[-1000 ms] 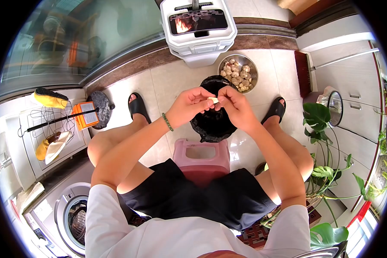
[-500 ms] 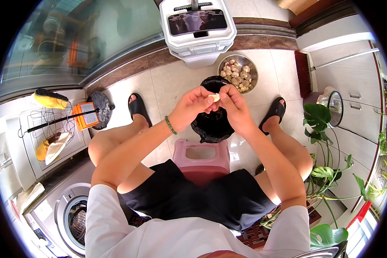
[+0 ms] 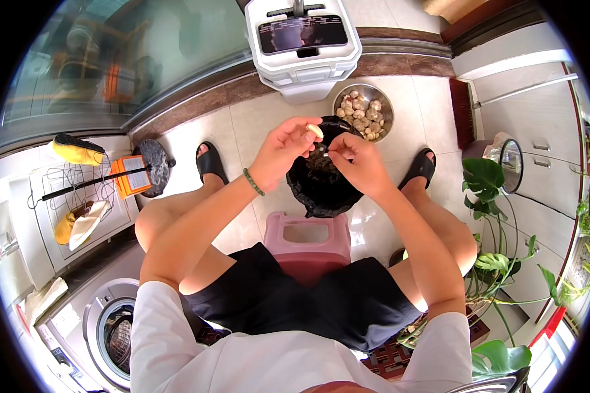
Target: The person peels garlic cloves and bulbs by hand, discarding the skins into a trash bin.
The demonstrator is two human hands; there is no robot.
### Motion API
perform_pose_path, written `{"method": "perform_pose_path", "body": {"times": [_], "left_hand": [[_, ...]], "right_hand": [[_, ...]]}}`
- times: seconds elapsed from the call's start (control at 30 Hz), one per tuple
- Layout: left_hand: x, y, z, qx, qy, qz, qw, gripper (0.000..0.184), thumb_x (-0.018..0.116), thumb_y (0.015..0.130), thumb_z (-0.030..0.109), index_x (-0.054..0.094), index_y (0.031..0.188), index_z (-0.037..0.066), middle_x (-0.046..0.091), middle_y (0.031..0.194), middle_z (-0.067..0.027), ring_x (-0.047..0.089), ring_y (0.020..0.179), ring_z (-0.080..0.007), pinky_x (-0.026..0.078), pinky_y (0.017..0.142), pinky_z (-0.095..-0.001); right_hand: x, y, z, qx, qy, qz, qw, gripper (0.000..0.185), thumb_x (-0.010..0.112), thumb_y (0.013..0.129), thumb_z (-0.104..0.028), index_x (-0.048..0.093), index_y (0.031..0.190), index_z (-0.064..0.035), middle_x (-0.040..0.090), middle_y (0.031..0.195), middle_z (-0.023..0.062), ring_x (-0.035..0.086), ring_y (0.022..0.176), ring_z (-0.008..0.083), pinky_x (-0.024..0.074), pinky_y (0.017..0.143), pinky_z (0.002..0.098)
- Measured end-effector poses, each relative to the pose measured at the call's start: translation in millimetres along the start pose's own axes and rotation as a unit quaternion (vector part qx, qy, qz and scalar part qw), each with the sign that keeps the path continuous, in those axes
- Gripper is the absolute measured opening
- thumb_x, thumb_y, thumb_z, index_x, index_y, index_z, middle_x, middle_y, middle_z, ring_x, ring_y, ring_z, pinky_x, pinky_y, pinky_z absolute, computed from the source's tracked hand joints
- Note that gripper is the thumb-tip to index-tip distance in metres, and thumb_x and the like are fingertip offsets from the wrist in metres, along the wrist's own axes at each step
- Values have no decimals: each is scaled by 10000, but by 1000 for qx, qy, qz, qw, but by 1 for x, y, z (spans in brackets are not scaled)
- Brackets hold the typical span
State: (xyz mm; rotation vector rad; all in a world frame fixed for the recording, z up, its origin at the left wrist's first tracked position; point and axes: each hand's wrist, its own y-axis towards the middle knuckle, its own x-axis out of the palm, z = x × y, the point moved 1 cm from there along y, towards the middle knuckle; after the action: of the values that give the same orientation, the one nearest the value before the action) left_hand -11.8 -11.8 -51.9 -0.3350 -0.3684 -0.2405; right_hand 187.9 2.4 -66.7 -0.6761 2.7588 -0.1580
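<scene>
My left hand [image 3: 283, 154] pinches a pale peeled garlic clove [image 3: 315, 130] between thumb and fingers. Lower and to the right, my right hand [image 3: 358, 164] has its thumb and fingertips pressed together, with a small whitish scrap of garlic skin [image 3: 326, 152] at their tips. Both hands are above a bin lined with a black bag [image 3: 321, 204], where some brownish bits show inside. Beyond my right hand, a steel bowl [image 3: 389, 116] on the floor holds several garlic bulbs [image 3: 358, 108].
A pink plastic stool [image 3: 275, 229] stands between my legs. Ahead is a white and grey mop bucket [image 3: 308, 72]. A broom [image 3: 462, 114] leans at the right, near leafy plants [image 3: 495, 262]. On the left are a wire rack [image 3: 72, 183] and a washing machine [image 3: 115, 327].
My hands have moved apart. The clove has gone up and left with my left hand, while my right hand has dropped slightly with the scrap of skin.
</scene>
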Motion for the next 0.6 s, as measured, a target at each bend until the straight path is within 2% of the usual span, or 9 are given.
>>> {"method": "perform_pose_path", "body": {"times": [0.13,0.2,0.23,0.3,0.5,0.6], "left_hand": [[-3,-1,0,-3,6,0,1000,273,560,991,200,590,1235,80,610,974,3,525,833,-79,454,748,-240],[-4,-2,-1,4,10,-8,1000,251,555,992,198,605,1207,78,606,979,0,516,818,-82,456,740,-242],[-5,-2,-3,3,10,-8,1000,251,555,992,198,605,1207,78,606,979,0,516,818,-82,456,740,-242],[-6,-3,-3,14,42,-30,999,256,550,994,193,594,1219,78,613,1009,-7,543,851,-88,465,751,-248],[-2,-3,-1,-16,34,-31,999,282,545,994,179,568,1254,71,621,1077,-16,587,935,-98,474,782,-241],[-4,-2,-4,2,48,-43,998,303,544,992,163,559,1281,72,616,1072,-9,581,921,-93,473,781,-239]], "right_hand": [[0,-3,2,-13,-1,-3,1000,40,614,826,9,631,862,4,635,785,101,628,683,180,494,654,297],[-1,-4,5,-43,-78,-28,996,72,604,827,-3,651,881,-3,639,817,122,638,748,264,498,692,351],[-2,-5,7,-42,-78,-29,996,72,604,827,-3,651,881,-3,639,817,122,638,748,264,498,692,351],[-1,-9,8,-65,-192,-46,978,78,609,847,1,652,911,-6,628,835,109,629,756,249,489,672,341],[1,-8,6,-88,-135,-26,987,78,617,846,-43,642,904,3,611,823,122,610,755,295,477,676,369],[-2,-6,6,-93,-173,-49,979,78,618,857,-66,637,903,-7,604,812,121,607,760,303,474,678,384]]}}
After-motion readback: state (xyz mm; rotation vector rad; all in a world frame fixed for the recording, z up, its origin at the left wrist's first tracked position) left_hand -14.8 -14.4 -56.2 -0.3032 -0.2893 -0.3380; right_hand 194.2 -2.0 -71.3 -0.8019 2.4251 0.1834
